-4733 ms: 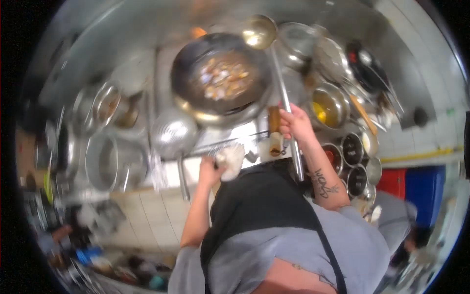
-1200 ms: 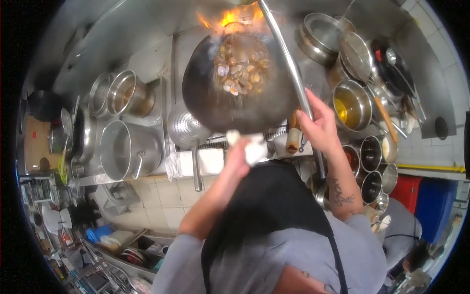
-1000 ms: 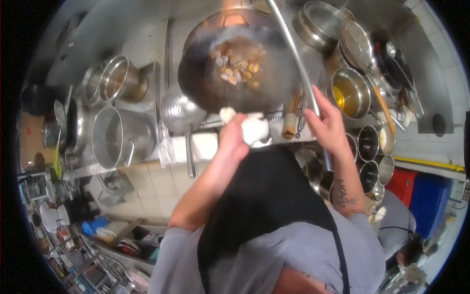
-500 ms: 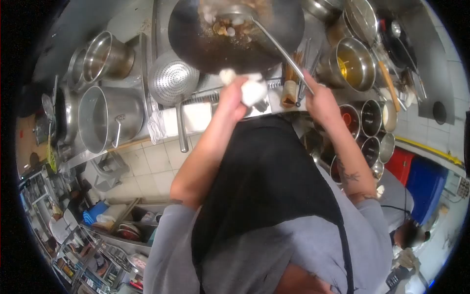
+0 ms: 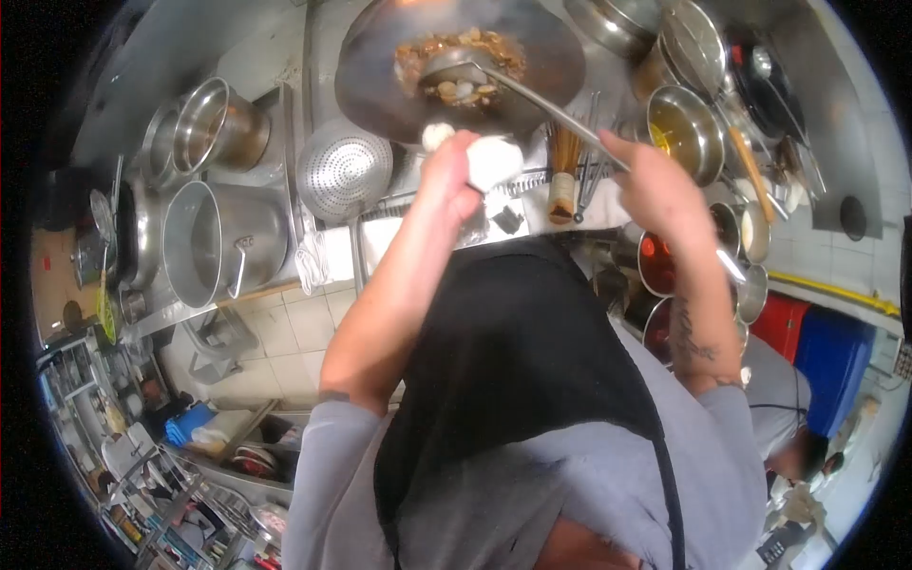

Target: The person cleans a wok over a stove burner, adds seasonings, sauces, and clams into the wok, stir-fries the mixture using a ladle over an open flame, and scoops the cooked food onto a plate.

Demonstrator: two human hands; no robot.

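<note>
My left hand [image 5: 450,179] is closed around a bunched white cloth [image 5: 495,163] at the near rim of a large dark wok [image 5: 366,71]. Whether the cloth wraps a handle or the rim itself is hidden. In my right hand [image 5: 663,188] is the long metal handle of a ladle [image 5: 556,112], gripped with curled fingers. The ladle's bowl reaches into the wok, among browned chopped food [image 5: 503,55]. Several pale, rounded pieces [image 5: 461,92] lie in or beside the bowl. Steam blurs the far side of the wok.
A perforated strainer [image 5: 345,171] rests left of the wok, past it a deep steel pot [image 5: 204,247]. To the right stand a bowl of yellow oil [image 5: 684,133] and several seasoning containers [image 5: 657,264]. A bamboo brush [image 5: 562,180] lies nearby. Another person [image 5: 784,408] is at lower right.
My right hand has moved right and a little nearer to me, drawing the ladle handle along. Food now shows spread more widely in the wok. My left hand still grips the cloth.
</note>
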